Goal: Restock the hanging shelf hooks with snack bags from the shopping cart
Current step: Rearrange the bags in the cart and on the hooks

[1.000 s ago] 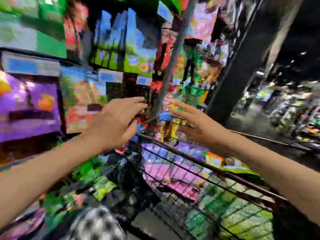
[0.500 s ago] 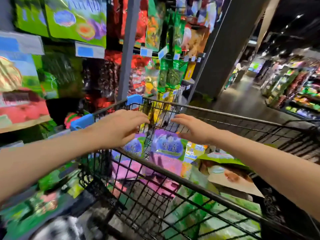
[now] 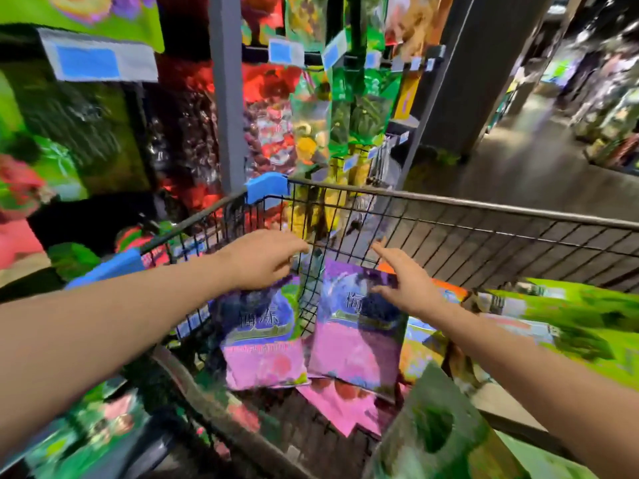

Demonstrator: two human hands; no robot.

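Two purple-and-pink snack bags lean upright inside the black wire shopping cart [image 3: 484, 206]. My left hand [image 3: 262, 262] hovers over the top edge of the left bag [image 3: 262, 337], its fingers loosely bent and holding nothing. My right hand [image 3: 406, 283] reaches over the top of the right bag [image 3: 356, 344] with straight fingers spread forward. Whether it touches the bag is unclear. Beyond the cart's front wall, the hanging shelf hooks [image 3: 349, 60] carry rows of green, yellow and red snack bags with blue price tags.
More pink bags lie on the cart floor, and green bags [image 3: 570, 316] fill its right side. A grey shelf upright [image 3: 224, 98] and a dark pillar [image 3: 460, 81] stand ahead. The cart's blue corner bumper [image 3: 266, 188] is close to the shelf. An aisle floor [image 3: 518, 160] opens on the right.
My view has dropped from the shelf down to the cart. Both hands have moved from shelf height down over the cart's rim, onto the two purple bags.
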